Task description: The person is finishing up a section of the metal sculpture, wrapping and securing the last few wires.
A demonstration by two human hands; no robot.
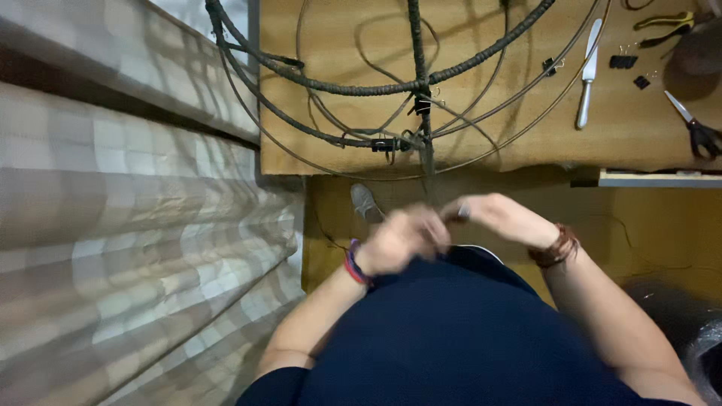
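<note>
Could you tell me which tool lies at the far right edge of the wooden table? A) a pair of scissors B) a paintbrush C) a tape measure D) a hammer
A: a pair of scissors with dark handles lies at the right edge of the wooden table, right of the knife.

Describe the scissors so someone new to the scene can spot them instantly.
Start at the tan wooden worktop across the top, which carries a dark rope-wrapped wire frame. Follow it to its far right edge: the black-handled scissors with silver blades lie there. Unlike the silver table knife to their left and the yellow-handled pliers above, their blades point up-left from dark loop handles.
</note>
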